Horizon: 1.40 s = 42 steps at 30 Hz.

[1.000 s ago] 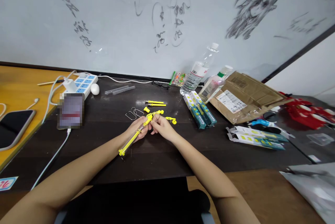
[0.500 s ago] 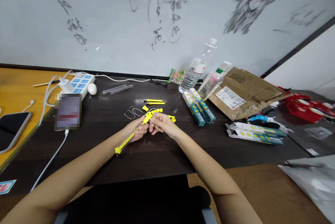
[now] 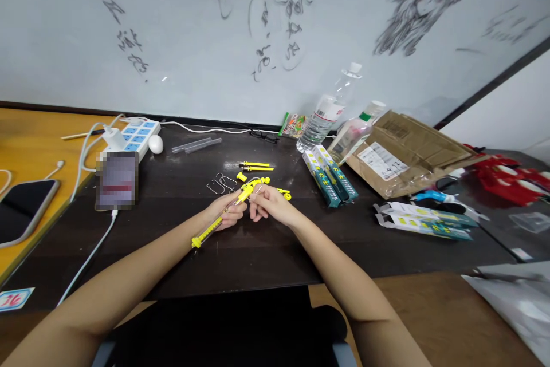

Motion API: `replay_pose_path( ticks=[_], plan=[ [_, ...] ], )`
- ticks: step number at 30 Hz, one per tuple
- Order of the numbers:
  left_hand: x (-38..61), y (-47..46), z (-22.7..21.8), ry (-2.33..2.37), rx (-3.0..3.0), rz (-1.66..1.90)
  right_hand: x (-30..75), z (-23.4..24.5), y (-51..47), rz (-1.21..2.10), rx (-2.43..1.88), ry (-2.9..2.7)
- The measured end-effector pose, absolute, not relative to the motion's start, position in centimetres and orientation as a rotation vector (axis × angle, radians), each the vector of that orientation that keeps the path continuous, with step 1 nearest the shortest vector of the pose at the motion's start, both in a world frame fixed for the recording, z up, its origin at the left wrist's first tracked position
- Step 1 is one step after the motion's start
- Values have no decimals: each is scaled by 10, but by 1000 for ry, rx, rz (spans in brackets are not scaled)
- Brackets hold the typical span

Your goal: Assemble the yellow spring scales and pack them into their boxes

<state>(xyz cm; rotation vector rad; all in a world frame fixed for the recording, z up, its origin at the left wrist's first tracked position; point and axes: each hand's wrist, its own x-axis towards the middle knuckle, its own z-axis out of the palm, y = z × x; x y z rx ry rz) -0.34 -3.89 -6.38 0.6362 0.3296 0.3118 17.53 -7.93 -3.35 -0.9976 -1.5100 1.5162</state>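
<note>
My left hand is closed round a clear tubular spring scale with yellow fittings. The scale slants, its yellow lower end pointing toward me on the left. At its upper end my right hand has thumb and fingertips pinched on a thin metal hook, partly hidden by the fingers. Just beyond the hands lie loose metal hooks, a yellow cap and small yellow parts. Farther back rest yellow-and-black rods.
Clear tubes lie back left, near a power strip and a charging phone. To the right are teal boxes, opened boxes, a water bottle, another bottle and a cardboard parcel.
The whole view has shifted slightly, so things sit a little farther right. Both hands keep nearly the same pose on the spring scale and hook.
</note>
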Motion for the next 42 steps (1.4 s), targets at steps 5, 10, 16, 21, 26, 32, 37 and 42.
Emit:
replay_pose_path(
  ticks=[5,10,16,21,26,32,37,42],
  plan=[
    [-5,-39,-63,308,626,300,174,-37,-78,1477,-1016,-1471],
    [-5,-40,-61,297,599,335,174,-34,-79,1331,-1061,-1617],
    [-3,-41,-60,327,660,341,176,-35,-79,1351,-1063,-1649],
    [6,-47,-56,496,969,557,179,-44,-71,1473,-1099,-1385],
    [8,-52,-58,569,1195,640,180,-50,-67,1402,-1104,-1307],
    [4,-52,-55,544,1282,626,191,-48,-66,1396,-1022,-1389],
    [2,-56,-51,564,1375,668,193,-41,-68,1401,-981,-1426],
    [2,-57,-52,569,1423,683,194,-43,-68,1358,-1062,-1451]
  ],
)
